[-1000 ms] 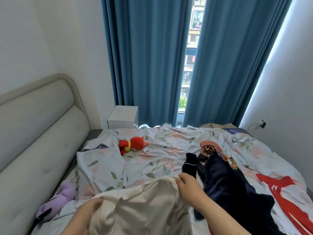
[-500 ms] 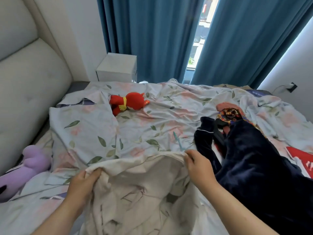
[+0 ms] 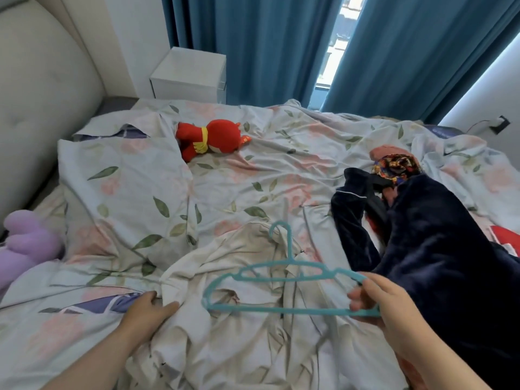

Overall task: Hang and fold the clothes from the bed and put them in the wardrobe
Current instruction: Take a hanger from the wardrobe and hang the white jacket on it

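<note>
A cream white garment (image 3: 242,327) lies crumpled and spread on the bed in front of me. My right hand (image 3: 377,301) grips the right end of a teal plastic hanger (image 3: 281,280), which hovers flat over the garment with its hook pointing away from me. My left hand (image 3: 149,311) rests on the garment's left edge, fingers pinching the fabric. To the right lies a dark navy velvet garment (image 3: 439,243), with a colourful patterned piece (image 3: 396,167) and a pink one behind it.
The bed carries a floral sheet (image 3: 253,170) and a pillow (image 3: 123,192). A red plush toy (image 3: 211,137) lies near the far side, a purple plush (image 3: 25,243) at the left by the padded headboard. A white nightstand (image 3: 188,76) and blue curtains stand beyond.
The garment has been laid down flat on the bed. My right hand let go of it and now holds the teal hanger. The camera tilted down.
</note>
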`<act>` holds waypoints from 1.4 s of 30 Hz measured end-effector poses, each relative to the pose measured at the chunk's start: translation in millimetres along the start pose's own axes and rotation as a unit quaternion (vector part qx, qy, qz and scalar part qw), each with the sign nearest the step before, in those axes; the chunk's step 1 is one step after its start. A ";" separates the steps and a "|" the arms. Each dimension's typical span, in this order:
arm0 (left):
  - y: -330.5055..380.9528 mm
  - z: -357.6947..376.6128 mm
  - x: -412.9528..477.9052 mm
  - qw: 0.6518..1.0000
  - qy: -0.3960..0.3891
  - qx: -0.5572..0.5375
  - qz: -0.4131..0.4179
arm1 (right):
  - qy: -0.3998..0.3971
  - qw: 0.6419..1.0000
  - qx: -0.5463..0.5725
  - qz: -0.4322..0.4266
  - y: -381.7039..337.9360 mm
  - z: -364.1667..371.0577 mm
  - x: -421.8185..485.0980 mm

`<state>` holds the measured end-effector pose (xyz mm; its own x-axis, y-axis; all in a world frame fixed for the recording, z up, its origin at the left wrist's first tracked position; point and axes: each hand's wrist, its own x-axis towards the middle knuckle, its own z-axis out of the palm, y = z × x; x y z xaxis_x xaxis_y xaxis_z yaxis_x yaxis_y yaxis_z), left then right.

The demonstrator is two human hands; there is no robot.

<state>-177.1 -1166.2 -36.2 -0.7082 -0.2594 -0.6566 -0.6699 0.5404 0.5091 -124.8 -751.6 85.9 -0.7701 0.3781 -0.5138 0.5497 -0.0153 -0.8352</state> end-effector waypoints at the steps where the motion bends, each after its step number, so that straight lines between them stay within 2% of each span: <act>1: 1.6 2.3 3.3 1.000 -0.002 -0.009 0.010 | 0.003 1.000 -0.005 0.012 9.4 -4.7 0.8; 2: 1.8 4.7 6.3 1.000 0.000 -0.004 0.019 | 0.008 1.000 -0.007 0.022 17.1 -8.9 1.6; 5: -13.7 15.0 28.7 0.995 -0.018 0.097 0.012 | 0.028 0.999 0.007 0.046 35.0 -20.1 4.9; 7: -14.9 22.3 30.2 0.995 -0.051 0.087 -0.012 | 0.036 0.998 0.015 0.058 44.1 -24.5 7.4; 10: 6.3 22.0 3.4 0.996 -0.088 0.005 -0.026 | 0.033 0.997 0.018 0.070 54.3 -18.4 10.1; 11: 13.0 18.6 -2.9 0.997 -0.073 -0.028 -0.029 | 0.030 0.996 0.024 0.075 56.8 -11.8 10.9; 14: 34.4 -5.6 -18.7 0.989 0.053 -0.134 -0.024 | 0.009 0.993 0.054 0.104 64.7 17.2 16.0; 16: 51.9 -27.2 -35.3 0.978 0.106 -0.178 0.027 | -0.016 0.989 0.080 0.123 68.8 40.2 22.8; 18: 66.5 -42.4 -52.8 0.968 0.161 -0.171 0.084 | -0.046 0.986 0.096 0.128 70.9 64.3 28.6; 20: 73.8 -47.5 -61.4 0.958 0.225 -0.133 0.118 | -0.077 0.985 0.101 0.118 71.7 90.0 32.9; 22: 73.9 -39.6 -62.0 0.959 0.240 -0.080 0.128 | -0.101 0.983 0.104 0.117 73.8 113.0 38.6; 25: 58.5 -9.7 -48.5 0.976 0.162 0.003 0.143 | -0.086 0.990 0.030 0.112 93.2 133.8 58.5; 27: 43.2 12.3 -41.5 0.983 0.095 0.053 0.146 | -0.043 0.992 -0.094 0.074 109.0 133.1 72.5; 28: 34.2 23.1 -38.3 0.979 0.099 0.102 0.149 | -0.014 0.985 -0.163 0.048 113.6 129.0 76.5; 29: 23.6 35.4 -35.0 0.964 0.139 0.142 0.175 | 0.017 0.977 -0.211 0.020 118.7 123.2 80.2; 31: 9.6 68.6 -41.0 0.895 0.219 0.184 0.341 | 0.082 0.964 -0.251 -0.031 127.5 111.0 83.1; 33: 0.4 114.7 -50.7 0.798 0.176 0.249 0.520 | 0.129 0.954 -0.265 -0.061 142.5 97.5 87.3; 35: -2.0 154.5 -44.1 0.752 0.098 0.336 0.558 | 0.154 0.945 -0.282 -0.064 162.5 84.7 90.1; 37: -6.5 184.5 -20.7 0.758 0.088 0.387 0.518 | 0.173 0.932 -0.314 -0.049 179.0 71.5 93.1; 39: -5.1 192.0 -3.6 0.809 0.051 0.390 0.436 | 0.186 0.928 -0.319 -0.038 185.7 56.6 98.4; 40: -8.3 192.7 3.9 0.818 0.043 0.394 0.417 | 0.185 0.928 -0.322 -0.032 186.1 49.7 102.3; 42: -15.3 191.1 12.7 0.814 0.044 0.397 0.422 | 0.165 0.911 -0.377 -0.018 181.8 39.3 108.3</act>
<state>-133.3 -1024.8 -158.7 -0.8782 0.4346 -0.1998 0.3933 0.8938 0.2155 -121.0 -749.9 -129.2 -0.7214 0.6254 -0.2974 0.6876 0.5963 -0.4143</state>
